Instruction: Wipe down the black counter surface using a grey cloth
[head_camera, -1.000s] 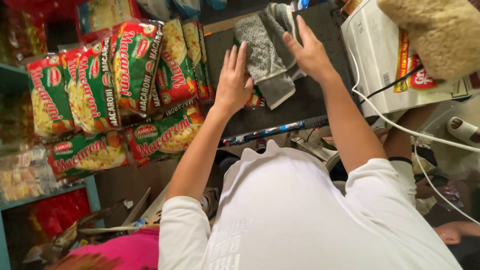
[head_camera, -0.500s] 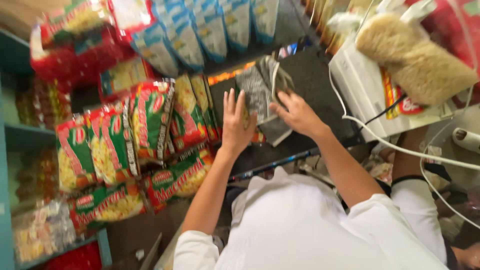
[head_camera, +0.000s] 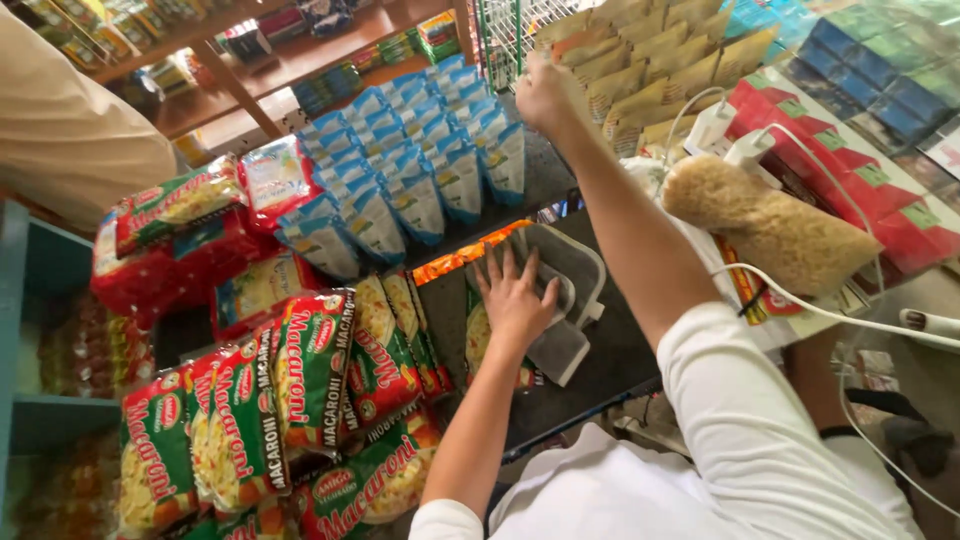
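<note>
My left hand (head_camera: 515, 298) lies flat with its fingers spread on a folded grey cloth (head_camera: 570, 262) on the dark counter (head_camera: 610, 365). A pasta packet shows partly under the cloth and hand. My right hand (head_camera: 543, 95) is stretched far forward and up, at the left end of a row of yellow sachets (head_camera: 640, 70) beside a wire rack (head_camera: 500, 30). Its fingers look curled, but whether they grip a sachet is not visible.
Green and red macaroni packs (head_camera: 300, 380) are stacked left of the counter, with blue sachets (head_camera: 420, 175) behind them. On the right are a clear bag of pasta (head_camera: 770, 225), red boxes (head_camera: 850, 190) and white cables (head_camera: 830, 315). A teal shelf (head_camera: 20, 320) stands far left. Another person's beige sleeve (head_camera: 70, 130) is top left.
My right hand has left the grey cloth and reached up to the yellow sachets. My left hand has slid onto the cloth. The view has tilted up toward the shelves.
</note>
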